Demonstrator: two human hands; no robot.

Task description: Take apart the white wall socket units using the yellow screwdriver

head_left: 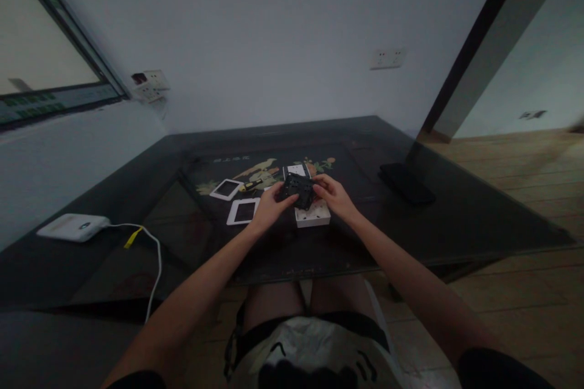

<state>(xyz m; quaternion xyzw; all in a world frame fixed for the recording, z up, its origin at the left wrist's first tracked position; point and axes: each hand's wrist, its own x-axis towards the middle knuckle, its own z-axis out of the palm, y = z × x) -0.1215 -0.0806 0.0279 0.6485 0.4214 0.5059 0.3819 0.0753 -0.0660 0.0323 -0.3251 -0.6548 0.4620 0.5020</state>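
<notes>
black module [297, 189], white frames [244, 211]; white box [314, 217], dark table [456, 219]

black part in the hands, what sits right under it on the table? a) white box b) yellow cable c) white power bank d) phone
a: both hands, left hand and right hand, hold the black part just above a white box on the table.

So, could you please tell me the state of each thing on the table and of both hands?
Black module: held in both hands, lifted above the table.
Left hand: fingers closed on the black module.
Right hand: fingers closed on the black module.
White box: flat on the table, open side up.
Two white frames: flat, apart from each other.
Screwdriver: lying down, untouched.
White power bank: cable plugged in.
Black phone: lying flat.
</notes>
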